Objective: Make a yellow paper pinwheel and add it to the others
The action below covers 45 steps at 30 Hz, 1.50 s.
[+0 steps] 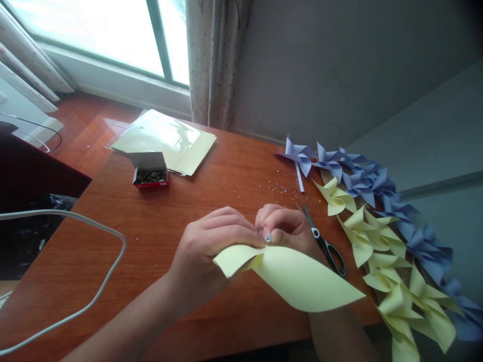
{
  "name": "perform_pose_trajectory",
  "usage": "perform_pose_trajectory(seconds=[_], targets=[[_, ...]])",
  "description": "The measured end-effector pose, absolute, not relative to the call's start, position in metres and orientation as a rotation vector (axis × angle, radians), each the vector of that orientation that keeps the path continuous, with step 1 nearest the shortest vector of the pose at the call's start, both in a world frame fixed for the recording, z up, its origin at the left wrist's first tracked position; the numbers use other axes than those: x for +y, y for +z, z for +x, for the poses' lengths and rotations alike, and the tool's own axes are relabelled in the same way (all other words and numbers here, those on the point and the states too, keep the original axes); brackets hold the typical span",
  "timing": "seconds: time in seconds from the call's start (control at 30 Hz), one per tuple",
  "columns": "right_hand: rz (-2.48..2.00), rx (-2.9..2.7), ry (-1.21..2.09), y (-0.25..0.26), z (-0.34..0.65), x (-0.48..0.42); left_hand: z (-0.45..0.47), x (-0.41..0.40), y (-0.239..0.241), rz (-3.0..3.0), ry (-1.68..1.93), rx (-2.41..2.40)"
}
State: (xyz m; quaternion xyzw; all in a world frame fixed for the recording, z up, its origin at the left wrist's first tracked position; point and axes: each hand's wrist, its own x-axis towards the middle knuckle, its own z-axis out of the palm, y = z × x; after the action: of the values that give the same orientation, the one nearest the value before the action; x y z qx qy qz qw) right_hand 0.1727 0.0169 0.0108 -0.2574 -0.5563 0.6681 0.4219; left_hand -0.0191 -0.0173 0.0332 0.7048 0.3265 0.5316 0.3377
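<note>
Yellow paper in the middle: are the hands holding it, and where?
The left hand holds the yellow paper near its gathered middle; the right hand seems to pinch a small bluish piece there.

Yellow paper (307, 281) is hiding the thumb of your left hand (215, 241) and blocking the wrist of your right hand (289, 226). The bluish bit (268, 238) at your fingertips (278, 235) is looking too small to identify. Pieces (151, 176) inside the red box (160, 184) are blurring together. Bottom edge is cropping your forearms (151, 306) and a yellow pinwheel (402, 322); left edge, the white cable (124, 245).
</note>
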Motion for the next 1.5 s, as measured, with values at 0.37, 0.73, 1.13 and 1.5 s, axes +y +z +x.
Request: perform_pose_trajectory(seconds=[0.37,0.73,1.13,1.5], targets=[[-0.598,-1.362,1.704,0.015,0.171,0.014,-0.022,-0.014,0.03,1.777,1.324,0.739],[-0.568,-1.367,1.691,0.015,0.171,0.013,-0.022,-0.013,0.026,1.706,1.314,0.692],[-0.568,-1.446,1.623,0.017,0.173,0.014,-0.021,-0.013,0.022,1.606,1.299,0.693],[-0.566,-1.492,1.602,0.017,0.174,0.013,-0.023,-0.009,0.024,1.608,1.296,0.653]])
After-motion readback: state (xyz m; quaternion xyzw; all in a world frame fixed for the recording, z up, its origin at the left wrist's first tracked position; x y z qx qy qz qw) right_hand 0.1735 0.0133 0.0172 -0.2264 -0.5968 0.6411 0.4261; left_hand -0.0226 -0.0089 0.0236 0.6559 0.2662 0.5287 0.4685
